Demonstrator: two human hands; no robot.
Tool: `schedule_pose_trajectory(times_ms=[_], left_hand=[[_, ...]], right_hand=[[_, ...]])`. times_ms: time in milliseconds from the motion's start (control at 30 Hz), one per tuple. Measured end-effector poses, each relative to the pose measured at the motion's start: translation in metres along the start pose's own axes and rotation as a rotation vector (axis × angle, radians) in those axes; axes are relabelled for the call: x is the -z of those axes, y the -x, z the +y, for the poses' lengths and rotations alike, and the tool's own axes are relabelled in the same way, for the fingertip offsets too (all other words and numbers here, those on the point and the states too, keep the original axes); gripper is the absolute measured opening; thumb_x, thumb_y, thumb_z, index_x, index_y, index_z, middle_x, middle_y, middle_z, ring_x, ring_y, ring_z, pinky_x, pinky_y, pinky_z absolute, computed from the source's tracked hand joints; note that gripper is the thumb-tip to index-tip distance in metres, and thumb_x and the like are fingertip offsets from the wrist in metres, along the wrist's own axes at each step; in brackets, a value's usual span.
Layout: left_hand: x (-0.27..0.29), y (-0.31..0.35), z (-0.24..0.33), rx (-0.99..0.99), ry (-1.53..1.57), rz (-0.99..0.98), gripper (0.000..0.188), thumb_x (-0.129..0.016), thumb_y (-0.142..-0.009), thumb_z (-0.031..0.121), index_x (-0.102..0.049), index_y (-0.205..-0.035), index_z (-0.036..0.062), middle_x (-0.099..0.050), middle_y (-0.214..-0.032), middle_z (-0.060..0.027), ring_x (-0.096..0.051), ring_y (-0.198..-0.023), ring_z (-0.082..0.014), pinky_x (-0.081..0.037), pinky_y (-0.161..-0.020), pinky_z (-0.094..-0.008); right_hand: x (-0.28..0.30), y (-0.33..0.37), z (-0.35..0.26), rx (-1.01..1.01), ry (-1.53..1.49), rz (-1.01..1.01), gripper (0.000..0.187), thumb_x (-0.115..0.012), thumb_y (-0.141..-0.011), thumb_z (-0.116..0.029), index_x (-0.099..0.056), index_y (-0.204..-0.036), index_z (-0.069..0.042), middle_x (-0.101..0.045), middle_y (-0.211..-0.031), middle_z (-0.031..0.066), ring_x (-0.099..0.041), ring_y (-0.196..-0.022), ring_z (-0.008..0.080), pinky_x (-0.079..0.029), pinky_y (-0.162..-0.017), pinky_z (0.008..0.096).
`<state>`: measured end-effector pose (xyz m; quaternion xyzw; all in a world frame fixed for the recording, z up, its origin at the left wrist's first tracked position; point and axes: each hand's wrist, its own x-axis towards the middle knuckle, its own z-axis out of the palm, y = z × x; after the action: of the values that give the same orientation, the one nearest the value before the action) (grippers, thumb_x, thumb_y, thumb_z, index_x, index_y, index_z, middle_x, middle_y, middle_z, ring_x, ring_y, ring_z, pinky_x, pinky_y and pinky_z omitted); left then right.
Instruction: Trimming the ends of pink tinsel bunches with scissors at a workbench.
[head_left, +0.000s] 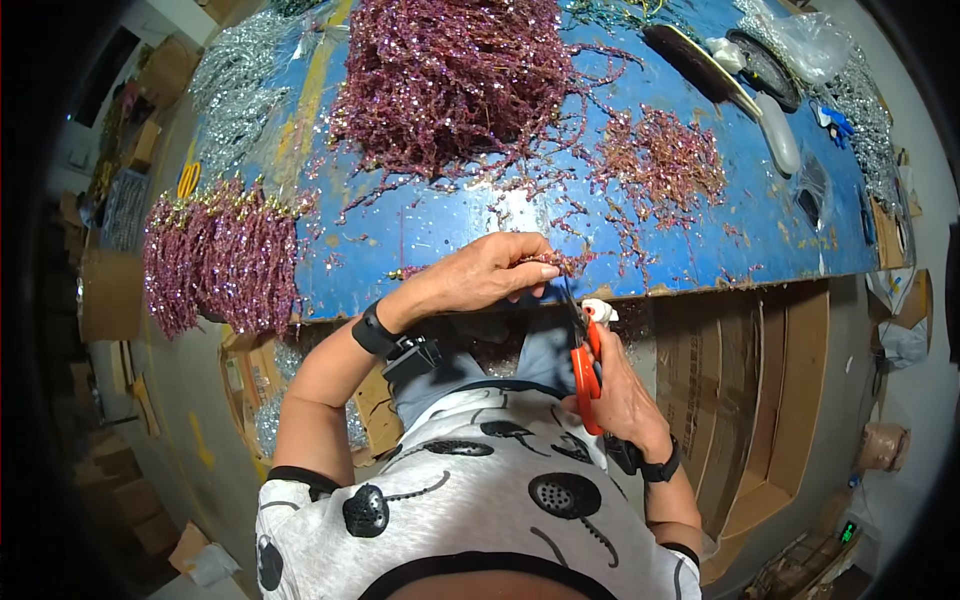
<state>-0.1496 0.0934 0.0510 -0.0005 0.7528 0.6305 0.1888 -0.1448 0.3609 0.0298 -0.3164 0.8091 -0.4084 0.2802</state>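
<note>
My left hand (pixel 500 272) is closed in a pinch above the table's near edge. Between its thumb and fingers is a pink glittery strand (pixel 572 264), whose end sticks out to the right. My right hand (pixel 625 395) grips red-handled scissors (pixel 584 374), blades pointing up toward the strand's end. A small white piece (pixel 600 311) shows beside the blades; its kind is unclear. Beyond my hands a large heap of pink glittery strands (pixel 455 85) lies on the blue table (pixel 400 225). Short pink clippings (pixel 660 165) form a smaller pile to the right.
A bundle of pink strands (pixel 220 260) hangs over the left table edge, near yellow-handled scissors (pixel 188 180). Silver tinsel (pixel 240 85) lies at the far left. A brush (pixel 700 70) and a black dish (pixel 765 68) are at the far right. Cardboard boxes (pixel 745 390) stand below.
</note>
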Motion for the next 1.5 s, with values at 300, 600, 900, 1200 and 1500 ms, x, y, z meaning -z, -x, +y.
schedule_pose_trajectory(times_ms=[300, 600, 900, 1200, 1500], left_hand=[[0.0, -0.001, 0.003, 0.072, 0.017, -0.224, 0.027, -0.053, -0.099, 0.027, -0.061, -0.092, 0.0033, -0.063, -0.076, -0.0004, -0.051, -0.06, -0.0069, -0.043, -0.056, -0.0267], [0.004, -0.011, 0.005, 0.098, -0.078, -0.362, 0.033, -0.052, -0.1, 0.031, -0.062, -0.088, 0.0017, -0.062, -0.072, -0.0007, -0.052, -0.061, -0.008, -0.044, -0.056, -0.0273], [0.0, -0.019, -0.001, 0.106, -0.116, -0.375, 0.036, -0.049, -0.102, 0.032, -0.063, -0.088, 0.002, -0.06, -0.07, 0.0, -0.05, -0.06, -0.0088, -0.043, -0.056, -0.0283], [0.003, -0.019, 0.001, 0.139, -0.101, -0.39, 0.033, -0.049, -0.103, 0.032, -0.064, -0.097, 0.0033, -0.058, -0.069, 0.0027, -0.047, -0.06, -0.0056, -0.039, -0.054, -0.0247], [0.006, -0.016, -0.004, 0.185, -0.025, -0.408, 0.032, -0.049, -0.102, 0.029, -0.066, -0.1, 0.0027, -0.058, -0.068, 0.0034, -0.046, -0.059, -0.0052, -0.037, -0.054, -0.023]], right_hand=[[-0.006, 0.0, -0.002, 0.022, 0.009, 0.066, 0.1, -0.092, -0.06, -0.02, -0.033, -0.138, 0.0, -0.053, -0.102, 0.0126, -0.056, -0.087, 0.0248, -0.049, -0.079, 0.0383], [-0.026, 0.001, 0.025, -0.09, -0.164, 0.08, 0.073, -0.084, -0.068, -0.012, -0.042, -0.127, -0.004, -0.061, -0.083, 0.0101, -0.062, -0.075, 0.0242, -0.051, -0.073, 0.0356], [-0.035, 0.001, 0.026, -0.147, -0.293, 0.18, 0.04, -0.071, -0.078, -0.013, -0.052, -0.112, -0.005, -0.051, -0.071, 0.0033, -0.05, -0.066, 0.0146, -0.044, -0.063, 0.0302], [-0.029, 0.002, 0.028, -0.166, -0.309, 0.207, 0.028, -0.071, -0.082, -0.013, -0.057, -0.105, -0.004, -0.051, -0.068, 0.0002, -0.045, -0.062, 0.0086, -0.042, -0.058, 0.0262], [-0.024, 0.002, 0.037, -0.089, -0.238, 0.108, 0.043, -0.076, -0.078, -0.011, -0.054, -0.115, -0.005, -0.057, -0.077, 0.004, -0.053, -0.069, 0.0135, -0.046, -0.064, 0.0287]])
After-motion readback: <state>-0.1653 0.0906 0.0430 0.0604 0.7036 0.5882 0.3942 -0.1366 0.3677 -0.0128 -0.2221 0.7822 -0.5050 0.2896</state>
